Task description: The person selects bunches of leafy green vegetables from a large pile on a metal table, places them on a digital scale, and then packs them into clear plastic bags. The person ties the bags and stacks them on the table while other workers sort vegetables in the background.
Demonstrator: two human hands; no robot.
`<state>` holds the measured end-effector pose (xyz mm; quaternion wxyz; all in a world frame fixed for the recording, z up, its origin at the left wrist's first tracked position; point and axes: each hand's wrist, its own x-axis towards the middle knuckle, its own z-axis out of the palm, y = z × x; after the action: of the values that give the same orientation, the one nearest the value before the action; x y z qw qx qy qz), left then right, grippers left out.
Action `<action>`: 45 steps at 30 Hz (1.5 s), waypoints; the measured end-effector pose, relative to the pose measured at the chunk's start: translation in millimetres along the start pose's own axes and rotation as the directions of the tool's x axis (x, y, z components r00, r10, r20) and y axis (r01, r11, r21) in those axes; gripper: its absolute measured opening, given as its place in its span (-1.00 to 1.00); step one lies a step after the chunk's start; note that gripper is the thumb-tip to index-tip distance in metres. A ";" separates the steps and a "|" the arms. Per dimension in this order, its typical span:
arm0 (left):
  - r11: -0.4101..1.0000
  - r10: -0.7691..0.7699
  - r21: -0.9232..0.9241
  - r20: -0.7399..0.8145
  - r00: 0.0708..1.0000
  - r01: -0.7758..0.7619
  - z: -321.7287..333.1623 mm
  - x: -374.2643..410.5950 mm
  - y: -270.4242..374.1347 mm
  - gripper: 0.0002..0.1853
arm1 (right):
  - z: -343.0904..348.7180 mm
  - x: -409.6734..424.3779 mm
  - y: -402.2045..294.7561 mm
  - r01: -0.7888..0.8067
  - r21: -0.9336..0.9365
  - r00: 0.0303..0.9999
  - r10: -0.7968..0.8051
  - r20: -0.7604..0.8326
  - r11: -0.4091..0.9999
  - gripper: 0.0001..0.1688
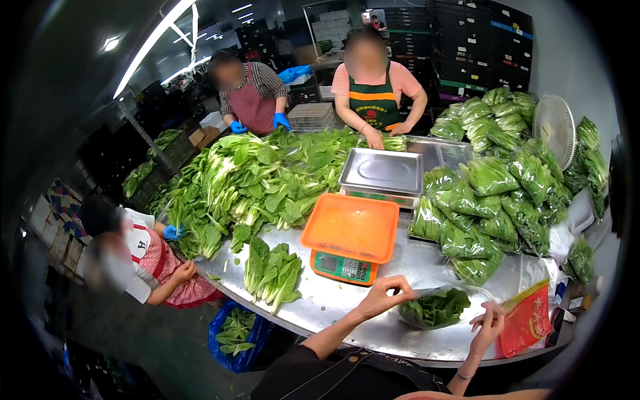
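Observation:
Low at the centre right, a clear plastic bag of leafy greens (435, 307) lies on the metal table (310, 305). My left hand (387, 296) pinches the bag's edge on its left side. On the other side, my right hand (487, 320) holds the bag's mouth near its right end, fingers partly bent. An orange scale (350, 227) with a bare tray stands just beyond my left hand. Left of that scale lies a small bunch of loose greens (272, 274). A red printed plastic packet (526, 320) is close to the right of my right hand.
Loose greens (250, 175) are heaped at the left. Filled bags of greens (480, 215) are piled at the right, near a fan (554, 131). A steel-tray scale (382, 170) stands behind the orange one. Several co-workers surround the table. A blue-lined container (235, 335) sits below its edge.

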<state>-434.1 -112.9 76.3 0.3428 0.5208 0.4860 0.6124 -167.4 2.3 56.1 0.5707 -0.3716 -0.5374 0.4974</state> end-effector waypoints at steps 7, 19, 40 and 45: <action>0.966 -0.253 0.013 -0.108 0.961 0.256 -15.9 -9.0 1.7 -0.86 | 19.9 -15.8 -9.2 -0.130 0.152 0.990 0.119 0.080 0.980 -0.85; 0.942 -0.254 -0.316 -0.462 0.850 0.110 -46.7 42.1 -51.9 -0.87 | 66.9 44.3 25.9 -0.175 0.249 0.976 0.134 0.171 0.953 -0.84; 0.546 -0.837 -0.159 -0.136 0.530 0.822 1.5 -128.2 -137.6 -0.69 | -35.5 -99.1 151.8 -0.608 -0.242 0.755 0.645 0.118 0.756 -0.69; 0.528 -0.849 -0.229 -0.127 0.512 0.818 -10.6 -133.2 -126.2 -0.80 | -45.9 -102.1 141.1 -0.447 -0.472 0.845 0.532 0.056 0.760 -0.72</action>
<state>-425.7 -201.8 -84.3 0.5735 0.1248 0.6673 0.4584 -138.6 -59.0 -110.8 0.2677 -0.5704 -0.5702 0.5271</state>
